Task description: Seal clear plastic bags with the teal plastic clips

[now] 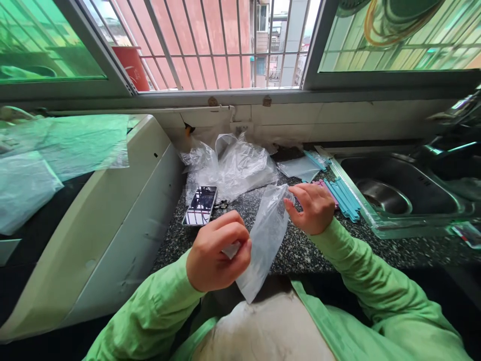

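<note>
A clear plastic bag [265, 235] hangs slanted between my two hands, over the front of the speckled counter. My left hand [220, 250] is closed, thumb against the curled fingers, gripping the bag's left side. With thumb and fingers bent together, my right hand [311, 206] pinches the bag's upper right edge. Just beyond my right hand lie several blue sealing clips [343, 198] and some pink ones, partly hidden by the hand. A phone [201, 205] rests on the counter beyond my left hand.
Crumpled clear plastic bags [244, 168] are heaped against the back wall. A flat clear bag [300, 168] lies near the sink [409, 185] on the right. A white appliance [124, 200] stands at the left, with plastic sheets on top. A barred window is ahead.
</note>
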`<state>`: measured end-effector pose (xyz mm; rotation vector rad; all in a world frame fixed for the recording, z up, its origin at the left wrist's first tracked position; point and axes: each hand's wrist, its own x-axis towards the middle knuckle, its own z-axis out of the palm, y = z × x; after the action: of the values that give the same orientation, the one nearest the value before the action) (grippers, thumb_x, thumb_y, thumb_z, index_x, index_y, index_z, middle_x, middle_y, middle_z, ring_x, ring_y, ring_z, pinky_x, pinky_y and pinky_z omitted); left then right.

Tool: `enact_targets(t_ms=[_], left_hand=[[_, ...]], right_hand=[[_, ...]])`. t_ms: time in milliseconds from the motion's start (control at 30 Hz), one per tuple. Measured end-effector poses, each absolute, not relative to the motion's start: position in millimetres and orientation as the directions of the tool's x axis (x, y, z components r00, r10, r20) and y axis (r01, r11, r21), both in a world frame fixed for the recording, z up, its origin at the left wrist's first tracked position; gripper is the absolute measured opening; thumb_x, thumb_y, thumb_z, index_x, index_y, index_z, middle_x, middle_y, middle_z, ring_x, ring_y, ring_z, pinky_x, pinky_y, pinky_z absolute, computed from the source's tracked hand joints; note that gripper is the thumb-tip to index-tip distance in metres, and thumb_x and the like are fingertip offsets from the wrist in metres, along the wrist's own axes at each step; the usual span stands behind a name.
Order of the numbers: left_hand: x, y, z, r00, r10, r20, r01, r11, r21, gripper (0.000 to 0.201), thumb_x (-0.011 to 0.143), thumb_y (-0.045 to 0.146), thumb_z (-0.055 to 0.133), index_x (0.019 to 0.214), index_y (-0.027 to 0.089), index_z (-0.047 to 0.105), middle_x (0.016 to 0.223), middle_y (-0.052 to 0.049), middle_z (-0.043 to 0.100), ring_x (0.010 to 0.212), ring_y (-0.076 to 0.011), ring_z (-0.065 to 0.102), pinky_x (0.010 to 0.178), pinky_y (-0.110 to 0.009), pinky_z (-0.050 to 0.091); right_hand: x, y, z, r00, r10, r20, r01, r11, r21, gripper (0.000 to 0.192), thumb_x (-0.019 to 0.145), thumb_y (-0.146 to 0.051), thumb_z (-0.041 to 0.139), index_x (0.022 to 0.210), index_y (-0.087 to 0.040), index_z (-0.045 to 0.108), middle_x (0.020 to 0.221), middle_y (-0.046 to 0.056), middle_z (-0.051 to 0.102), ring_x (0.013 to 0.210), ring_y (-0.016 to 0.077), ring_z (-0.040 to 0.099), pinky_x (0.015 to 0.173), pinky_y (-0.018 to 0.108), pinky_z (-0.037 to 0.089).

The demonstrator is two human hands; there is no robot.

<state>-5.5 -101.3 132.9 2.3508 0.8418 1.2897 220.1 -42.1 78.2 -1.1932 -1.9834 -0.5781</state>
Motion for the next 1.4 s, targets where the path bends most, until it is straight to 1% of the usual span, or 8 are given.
enact_targets(t_ms=[200, 400, 567, 700, 800, 1000, 1233, 1400], left_hand=[[-2, -101, 140, 0.510, 0.563, 0.650, 0.306, -0.826, 0.474, 0.012, 0.071, 0.007, 0.047, 0.064, 0.016, 0.047, 0.059, -0.001, 0.046, 0.053, -0.0085, 0.043, 0.046, -0.020, 0.036], [-3, -101, 140, 0.580, 0.526, 0.622, 0.326, -0.850, 0.415, 0.013, 0.071, 0.006, 0.045, 0.064, 0.017, 0.047, 0.059, -0.002, 0.047, 0.052, -0.0091, 0.042, 0.046, -0.021, 0.036], [-11, -102, 140, 0.634, 0.506, 0.585, 0.384, -0.863, 0.329, 0.015, 0.071, 0.006, 0.045, 0.061, 0.017, 0.047, 0.056, -0.001, 0.045, 0.050, -0.0087, 0.039, 0.045, -0.020, 0.035], [-22, -101, 140, 0.586, 0.515, 0.626, 0.439, -0.851, 0.288, 0.014, 0.071, 0.006, 0.047, 0.062, 0.017, 0.047, 0.057, 0.000, 0.044, 0.050, -0.0080, 0.040, 0.046, -0.019, 0.036], [-29, -99, 138, 0.494, 0.544, 0.678, 0.489, -0.819, 0.301, 0.013, 0.071, 0.007, 0.050, 0.063, 0.017, 0.049, 0.059, 0.000, 0.047, 0.052, -0.0076, 0.043, 0.047, -0.018, 0.038], [-36, -97, 130, 0.293, 0.579, 0.761, 0.536, -0.758, 0.370, 0.013, 0.070, 0.006, 0.053, 0.063, 0.016, 0.049, 0.064, -0.001, 0.050, 0.051, -0.0061, 0.044, 0.045, -0.017, 0.039], [-34, -96, 139, 0.339, 0.489, 0.804, 0.498, -0.818, 0.287, 0.012, 0.070, 0.005, 0.054, 0.067, 0.016, 0.050, 0.067, 0.000, 0.051, 0.057, -0.0070, 0.048, 0.050, -0.018, 0.042], [-32, -94, 144, 0.376, 0.437, 0.817, 0.500, -0.838, 0.218, 0.013, 0.070, 0.005, 0.055, 0.070, 0.017, 0.050, 0.068, 0.000, 0.050, 0.059, -0.0067, 0.049, 0.050, -0.017, 0.041]], right_hand=[[220, -38, 91, -0.403, 0.523, 0.751, 0.891, 0.412, 0.191, 0.015, 0.078, -0.027, 0.049, 0.084, -0.022, 0.062, 0.079, 0.002, 0.064, 0.072, 0.0164, 0.050, 0.067, 0.031, 0.030], [218, -32, 97, -0.374, 0.581, 0.723, 0.888, 0.448, 0.099, 0.016, 0.074, -0.021, 0.047, 0.063, -0.020, 0.058, 0.065, 0.002, 0.060, 0.065, 0.0150, 0.046, 0.065, 0.032, 0.029], [227, -25, 110, -0.204, 0.784, 0.587, 0.791, 0.485, -0.373, 0.014, 0.065, -0.020, 0.047, 0.051, -0.018, 0.048, 0.051, -0.001, 0.048, 0.053, 0.0109, 0.041, 0.056, 0.028, 0.032], [241, -19, 118, -0.207, 0.950, 0.234, 0.432, 0.303, -0.849, 0.012, 0.060, -0.024, 0.047, 0.049, -0.017, 0.047, 0.047, -0.003, 0.043, 0.046, 0.0077, 0.036, 0.046, 0.024, 0.029], [246, -18, 118, -0.227, 0.973, 0.050, 0.128, 0.080, -0.989, 0.012, 0.055, -0.025, 0.049, 0.047, -0.017, 0.045, 0.044, -0.005, 0.038, 0.043, 0.0061, 0.032, 0.042, 0.022, 0.025], [245, -30, 111, -0.283, 0.959, 0.005, -0.106, -0.026, -0.994, 0.010, 0.053, -0.024, 0.050, 0.046, -0.017, 0.047, 0.045, -0.003, 0.042, 0.044, 0.0067, 0.034, 0.041, 0.023, 0.026], [245, -37, 113, -0.267, 0.944, 0.194, 0.170, 0.244, -0.955, 0.017, 0.066, -0.032, 0.056, 0.059, -0.016, 0.054, 0.054, -0.002, 0.049, 0.053, 0.0084, 0.041, 0.051, 0.024, 0.033], [239, -31, 118, -0.222, 0.955, 0.199, 0.337, 0.266, -0.903, 0.031, 0.068, -0.047, 0.058, 0.065, -0.016, 0.055, 0.057, -0.002, 0.048, 0.053, 0.0075, 0.040, 0.050, 0.023, 0.032]])
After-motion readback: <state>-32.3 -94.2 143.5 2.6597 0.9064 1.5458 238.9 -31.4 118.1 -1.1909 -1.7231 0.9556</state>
